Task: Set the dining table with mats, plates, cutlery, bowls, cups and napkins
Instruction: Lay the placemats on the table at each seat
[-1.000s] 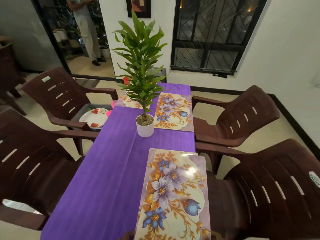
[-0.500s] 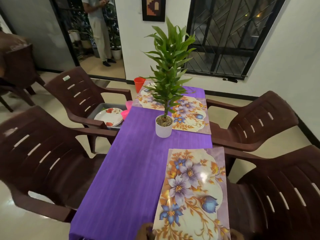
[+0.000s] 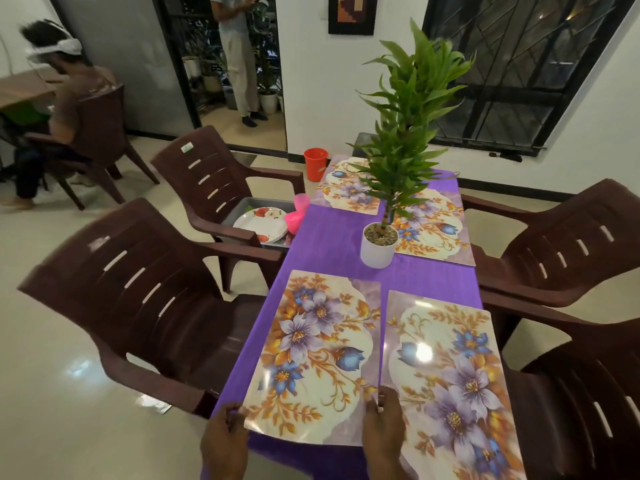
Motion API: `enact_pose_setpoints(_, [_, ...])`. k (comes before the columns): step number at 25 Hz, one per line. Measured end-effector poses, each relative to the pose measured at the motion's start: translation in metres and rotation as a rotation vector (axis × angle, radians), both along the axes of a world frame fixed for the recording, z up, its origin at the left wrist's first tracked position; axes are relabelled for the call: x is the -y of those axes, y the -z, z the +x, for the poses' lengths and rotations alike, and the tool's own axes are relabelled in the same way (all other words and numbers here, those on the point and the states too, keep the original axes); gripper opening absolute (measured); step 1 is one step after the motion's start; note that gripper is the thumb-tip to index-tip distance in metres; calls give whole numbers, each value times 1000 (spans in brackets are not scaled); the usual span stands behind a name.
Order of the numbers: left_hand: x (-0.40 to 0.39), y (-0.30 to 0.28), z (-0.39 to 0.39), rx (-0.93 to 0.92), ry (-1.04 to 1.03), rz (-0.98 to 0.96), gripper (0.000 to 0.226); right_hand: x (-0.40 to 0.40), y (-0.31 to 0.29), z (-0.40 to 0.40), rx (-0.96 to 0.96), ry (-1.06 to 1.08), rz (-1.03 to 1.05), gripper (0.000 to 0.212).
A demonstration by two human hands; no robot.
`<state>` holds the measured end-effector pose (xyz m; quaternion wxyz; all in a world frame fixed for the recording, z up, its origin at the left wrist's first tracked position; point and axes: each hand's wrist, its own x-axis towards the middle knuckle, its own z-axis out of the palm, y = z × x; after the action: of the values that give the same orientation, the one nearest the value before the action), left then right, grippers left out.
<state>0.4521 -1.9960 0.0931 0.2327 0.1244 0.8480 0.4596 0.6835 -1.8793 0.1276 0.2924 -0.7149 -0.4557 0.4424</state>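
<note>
Purple cloth [image 3: 332,244] covers the long table, and two hands are at its near end. The left hand [image 3: 225,441] pinches the near left corner of a flowery mat [image 3: 315,355]. The right hand [image 3: 382,427] pinches the near right corner of the same mat, with its fingers [image 3: 372,408] curled over the edge. This mat lies flat on the near left part of the table. Its near edge is lifted a little off the cloth.

Just beside it on the right lies a second mat [image 3: 450,375] with the same blue and purple flowers. The two mats almost touch along their long sides. Two more mats sit at the far end: the far left mat [image 3: 346,188] and the far right mat [image 3: 433,226].

Between the near and far mats stands a green plant [image 3: 405,140] in a white pot [image 3: 378,245]. The pot touches the edge of the far right mat.

Four brown plastic chairs stand around the table. The far left chair [image 3: 214,178] has a small sticker on its back, but the words are too small to read. On its seat is a grey tray [image 3: 242,211] with white plates [image 3: 260,223] that have red flowers. Pink cups [image 3: 298,213] are next to the plates. An orange cup [image 3: 315,163] stands past the far left corner of the table.
</note>
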Motion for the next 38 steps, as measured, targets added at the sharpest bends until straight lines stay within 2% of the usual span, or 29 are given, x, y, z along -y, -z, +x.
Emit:
enact_pose_setpoints(2, [2, -9, -22, -62, 48, -106, 18, 2, -3, -24, 76, -65, -16, 27])
enact_pose_setpoints(4, [-1, -13, -36, -115, 84, -159, 6, 6, -5, -42, 139, -192, -113, 50])
enact_pose_setpoints(6, [-3, -7, -51, -152, 115, -171, 11, 10, -5, -48, 249, -378, -166, 83])
enact_pose_setpoints(7, [-4, -3, -56, -162, 133, -187, 13, 13, -2, -49, 333, -471, -166, 92])
enact_pose_setpoints(10, [-7, -1, -57, -171, 166, -206, 16, 28, -4, -53, 545, -695, -144, 102])
enact_pose_setpoints(16, [6, 6, -57, -182, 161, -237, 18, 51, 4, -55, 752, -769, -52, 90])
enact_pose_setpoints(22, [19, 7, -56, -114, 194, -253, 24, 62, 12, -49, 763, -825, 0, 88])
enact_pose_setpoints(25, [19, 1, -55, -93, 203, -266, 27, 65, 20, -46, 833, -893, -17, 82])
enact_pose_setpoints(27, [21, -3, -54, -59, 247, -292, 30, 68, 21, -46, 855, -913, -18, 78])
enact_pose_setpoints(30, [27, 6, -57, -139, 395, -310, 43, 73, 11, -49, 913, -925, -53, 84])
enact_pose_setpoints(31, [29, 9, -59, -161, 424, -319, 45, 73, 17, -48, 898, -950, -87, 83])
enact_pose_setpoints(33, [26, 12, -62, -190, 444, -333, 46, 75, 41, -43, 840, -855, 9, 60])
enact_pose_setpoints(35, [15, 8, -63, -195, 430, -308, 46, 72, 51, -45, 822, -853, 37, 65])
enact_pose_setpoints(37, [1, 2, -65, -189, 429, -266, 46, 60, 48, -49, 775, -815, -10, 50])
enact_pose_setpoints(38, [-7, 1, -68, -181, 435, -244, 47, 54, 47, -50, 763, -797, -12, 56])
